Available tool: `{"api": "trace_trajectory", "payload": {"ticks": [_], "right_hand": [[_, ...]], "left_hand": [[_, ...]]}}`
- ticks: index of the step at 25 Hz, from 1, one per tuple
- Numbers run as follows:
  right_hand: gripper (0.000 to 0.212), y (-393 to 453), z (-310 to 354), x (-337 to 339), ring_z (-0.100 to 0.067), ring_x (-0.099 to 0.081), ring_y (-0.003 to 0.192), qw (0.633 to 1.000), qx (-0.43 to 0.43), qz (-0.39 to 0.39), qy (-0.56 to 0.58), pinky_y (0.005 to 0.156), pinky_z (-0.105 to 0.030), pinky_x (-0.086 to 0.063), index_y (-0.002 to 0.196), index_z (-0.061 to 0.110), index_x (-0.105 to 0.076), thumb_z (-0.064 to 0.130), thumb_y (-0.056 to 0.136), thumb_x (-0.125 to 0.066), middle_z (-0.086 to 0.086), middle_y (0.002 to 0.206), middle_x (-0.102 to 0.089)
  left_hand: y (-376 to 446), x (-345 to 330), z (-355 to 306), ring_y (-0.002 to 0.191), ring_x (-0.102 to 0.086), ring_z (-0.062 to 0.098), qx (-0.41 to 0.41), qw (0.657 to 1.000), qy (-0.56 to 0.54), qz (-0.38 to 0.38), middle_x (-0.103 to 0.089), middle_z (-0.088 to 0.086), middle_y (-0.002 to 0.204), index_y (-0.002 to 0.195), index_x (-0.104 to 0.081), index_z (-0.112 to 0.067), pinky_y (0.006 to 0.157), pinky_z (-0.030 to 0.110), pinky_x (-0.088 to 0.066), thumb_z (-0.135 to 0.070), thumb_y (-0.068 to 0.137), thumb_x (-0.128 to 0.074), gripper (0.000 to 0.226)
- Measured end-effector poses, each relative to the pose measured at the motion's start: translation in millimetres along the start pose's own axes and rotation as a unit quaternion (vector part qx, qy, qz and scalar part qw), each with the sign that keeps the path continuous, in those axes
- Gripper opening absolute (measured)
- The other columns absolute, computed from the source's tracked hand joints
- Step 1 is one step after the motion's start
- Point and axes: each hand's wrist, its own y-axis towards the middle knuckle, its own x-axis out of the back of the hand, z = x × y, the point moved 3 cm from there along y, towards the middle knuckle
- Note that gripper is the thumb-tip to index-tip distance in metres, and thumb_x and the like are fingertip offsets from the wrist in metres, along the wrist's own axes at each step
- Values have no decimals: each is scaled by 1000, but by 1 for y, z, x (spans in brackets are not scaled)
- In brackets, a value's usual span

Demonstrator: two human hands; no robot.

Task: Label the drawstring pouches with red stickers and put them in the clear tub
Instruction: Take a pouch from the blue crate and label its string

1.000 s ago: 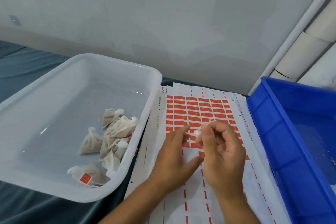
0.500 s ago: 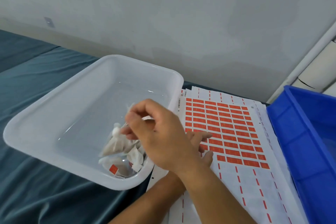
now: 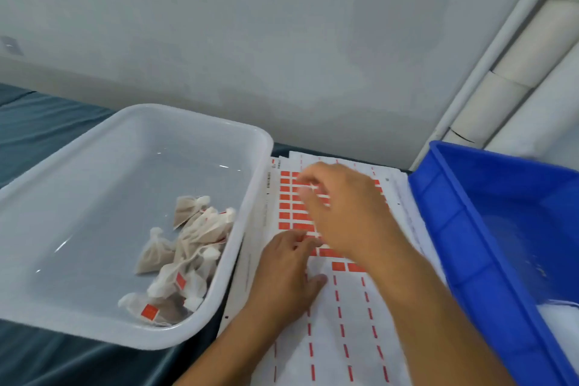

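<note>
Looking down, we see the clear tub [image 3: 94,166] on the left of the table, sitting on a teal cloth [image 3: 37,122]. Drawstring pouches [image 3: 188,247] lie heaped in its near right corner, at least 2 showing a red sticker [image 3: 149,312]. Just right of the tub lies a stack of sticker sheets [image 3: 338,338], with rows of red stickers on the far part and peeled rows nearer us. Left hand [image 3: 285,273] rests on the top sheet, fingers curled onto the paper at the edge of the remaining red rows; whether it pinches anything, we cannot tell. Right hand [image 3: 341,210] hovers over the red rows, blurred, fingers loosely bent, fingertips [image 3: 305,185] near the far left stickers; we see nothing held, grip apart. Blue bin [image 3: 501,229] stands at the right, touching the sheet stack. Grey wall [image 3: 250,41] behind, white pipe [image 3: 488,56] running along the corner.
</note>
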Motion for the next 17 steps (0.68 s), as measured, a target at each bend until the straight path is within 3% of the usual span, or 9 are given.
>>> {"api": "trace_trajectory", "payload": {"ticks": [3,6,10,13,17], "right_hand": [[16,-11,-80,59,-9,-63,90,983,-161,-23,-84,65,-22,-42,112,34,-63,33,104,-50,9,111,-69],[22,-43,-152,110,-24,-59,106,943,-293,-35,-152,77,-32,-43,119,26,-64,21,101,-53,1,120,-67],[19,-86,-209,127,-29,-69,94,872,-435,106,-201,81,-38,-59,114,16,-67,18,95,-64,-8,109,-67],[18,-111,-229,117,-28,-77,80,853,-477,180,-116,78,-45,-64,103,11,-69,18,86,-73,-12,94,-75],[13,-127,-240,106,-29,-78,79,847,-476,228,-72,82,-49,-63,96,6,-73,11,84,-72,-11,82,-79]], "left_hand": [[5,-9,5,141,-37,7,25,1000,11,11,-38,-21,153,143,-43,-47,115,35,-33,-64,86,-64,63],[8,-16,3,140,-40,9,7,999,38,-6,-41,-18,152,143,-45,-44,113,36,-36,-63,86,-67,64],[9,-14,5,137,-46,14,28,999,37,-3,-45,-16,151,141,-47,-42,110,44,-43,-63,83,-70,66],[10,-15,2,136,-49,17,44,998,37,8,-46,-15,152,140,-48,-41,107,48,-45,-61,81,-72,67],[8,-13,0,133,-52,19,56,998,29,14,-49,-14,149,137,-50,-40,106,51,-48,-58,81,-74,64]]}}
